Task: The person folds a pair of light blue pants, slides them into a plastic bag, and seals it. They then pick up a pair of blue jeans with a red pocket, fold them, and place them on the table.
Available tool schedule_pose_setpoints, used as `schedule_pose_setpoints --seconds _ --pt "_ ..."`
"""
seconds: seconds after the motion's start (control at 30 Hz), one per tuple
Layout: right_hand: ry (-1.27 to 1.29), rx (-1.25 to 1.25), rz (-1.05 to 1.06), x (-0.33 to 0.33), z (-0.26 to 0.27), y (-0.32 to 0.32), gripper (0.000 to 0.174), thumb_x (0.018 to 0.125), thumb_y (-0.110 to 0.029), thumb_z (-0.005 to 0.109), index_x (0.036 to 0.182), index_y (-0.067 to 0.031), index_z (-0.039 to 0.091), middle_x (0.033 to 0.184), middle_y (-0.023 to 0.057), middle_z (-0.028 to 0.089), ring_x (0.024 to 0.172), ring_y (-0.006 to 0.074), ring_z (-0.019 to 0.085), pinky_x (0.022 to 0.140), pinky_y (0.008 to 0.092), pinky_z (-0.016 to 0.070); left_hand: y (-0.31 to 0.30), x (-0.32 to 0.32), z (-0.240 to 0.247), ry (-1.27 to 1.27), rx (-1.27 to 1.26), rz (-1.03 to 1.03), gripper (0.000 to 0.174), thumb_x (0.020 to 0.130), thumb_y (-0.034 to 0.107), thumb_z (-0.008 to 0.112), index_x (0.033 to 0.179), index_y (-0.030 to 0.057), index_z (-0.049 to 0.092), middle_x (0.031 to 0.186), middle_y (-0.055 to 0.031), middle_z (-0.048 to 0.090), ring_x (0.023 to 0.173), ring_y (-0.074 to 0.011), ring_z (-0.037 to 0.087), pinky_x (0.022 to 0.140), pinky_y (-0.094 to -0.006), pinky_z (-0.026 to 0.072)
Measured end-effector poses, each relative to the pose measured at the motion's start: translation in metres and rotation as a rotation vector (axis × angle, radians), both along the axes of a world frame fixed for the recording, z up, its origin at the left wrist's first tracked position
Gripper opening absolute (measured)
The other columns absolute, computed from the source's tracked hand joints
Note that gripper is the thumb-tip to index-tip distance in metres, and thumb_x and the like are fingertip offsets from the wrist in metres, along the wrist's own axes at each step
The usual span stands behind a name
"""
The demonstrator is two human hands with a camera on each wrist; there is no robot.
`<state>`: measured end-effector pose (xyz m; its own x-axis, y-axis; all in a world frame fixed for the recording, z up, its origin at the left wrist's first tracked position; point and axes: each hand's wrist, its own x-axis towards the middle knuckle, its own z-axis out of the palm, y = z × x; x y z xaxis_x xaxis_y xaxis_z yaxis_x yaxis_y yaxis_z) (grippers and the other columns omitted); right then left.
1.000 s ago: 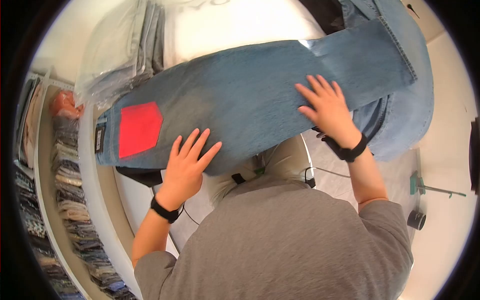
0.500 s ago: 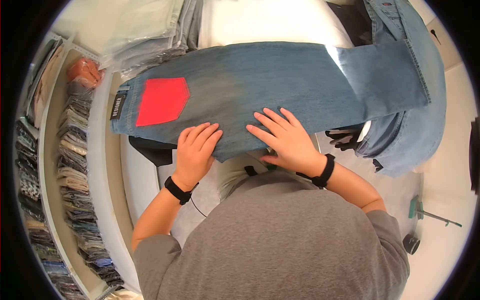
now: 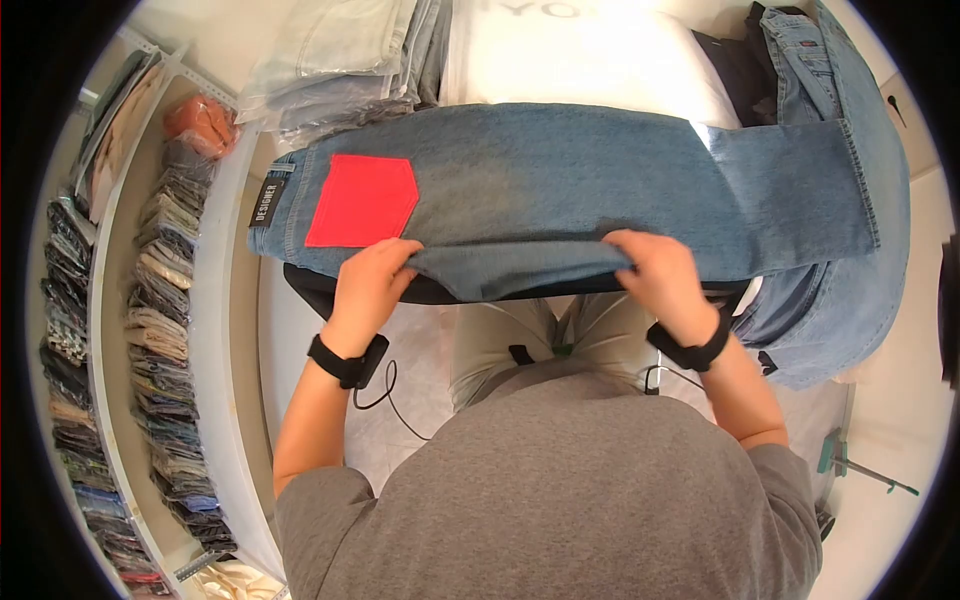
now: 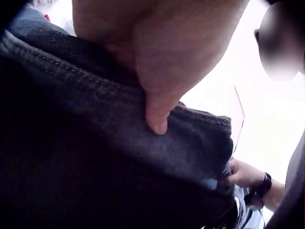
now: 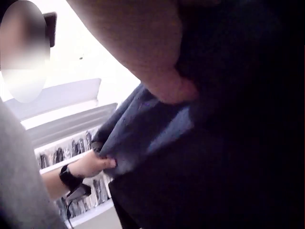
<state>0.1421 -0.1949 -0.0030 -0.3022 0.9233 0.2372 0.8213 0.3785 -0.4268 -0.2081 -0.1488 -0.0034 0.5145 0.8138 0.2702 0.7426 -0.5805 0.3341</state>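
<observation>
A pair of blue jeans lies folded lengthwise across a black-edged surface in front of the person, with a red back pocket and a black "DESIGNER" label toward the left end. Below the pocket, the left hand pinches the near edge of the denim. The right hand grips the same edge farther right. Between them the cloth is lifted into a fold. In the left wrist view, the left thumb presses on the denim near a stitched seam. The right thumb lies against dark cloth in the right wrist view.
Plastic-bagged folded garments and a white package sit behind the jeans. More denim drapes at the right. Shelves of folded clothes line the left side. A cable hangs by the left wrist.
Both hands were laid flat on the jeans earlier. The right hand came in toward the middle, then back right; now both grip the near edge and raise a fold. The head view has shifted.
</observation>
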Motion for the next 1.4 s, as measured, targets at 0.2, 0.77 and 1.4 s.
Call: schedule_pose_setpoints --seconds 0.2,0.77,1.4 --pt "0.297 -0.377 -0.020 0.043 0.018 0.040 0.023 0.082 -0.014 0.064 0.097 0.0013 0.058 0.084 0.0201 0.063 0.081 0.0328 0.061 0.071 0.0348 0.0467 0.025 0.016 0.009 -0.038 -0.052 0.092 0.022 0.084 0.022 0.060 0.095 0.0026 0.061 0.083 -0.0173 0.063 0.078 -0.0349 0.060 0.066 -0.0406 0.0473" --pt "-0.070 -0.375 -0.149 0.031 0.005 0.066 0.037 0.090 -0.035 0.053 0.080 -0.0002 0.061 0.074 0.0211 0.060 0.076 0.0392 0.058 0.066 0.0443 0.0446 0.047 0.067 -0.021 0.048 0.008 0.346 0.026 0.091 0.026 0.052 0.078 0.0036 0.049 0.068 -0.0163 0.058 0.065 -0.0403 0.056 0.055 -0.0480 0.0410" --pt "-0.028 -0.258 -0.366 0.102 0.017 0.024 0.025 0.080 -0.026 0.065 0.084 -0.0023 0.064 0.079 0.0152 0.065 0.078 0.0340 0.061 0.069 0.0397 0.0467 0.006 0.116 -0.023 0.145 0.221 0.268 0.041 0.086 0.024 0.055 0.126 0.0111 0.053 0.135 -0.0152 0.045 0.119 -0.0363 0.044 0.097 -0.0468 0.0336"
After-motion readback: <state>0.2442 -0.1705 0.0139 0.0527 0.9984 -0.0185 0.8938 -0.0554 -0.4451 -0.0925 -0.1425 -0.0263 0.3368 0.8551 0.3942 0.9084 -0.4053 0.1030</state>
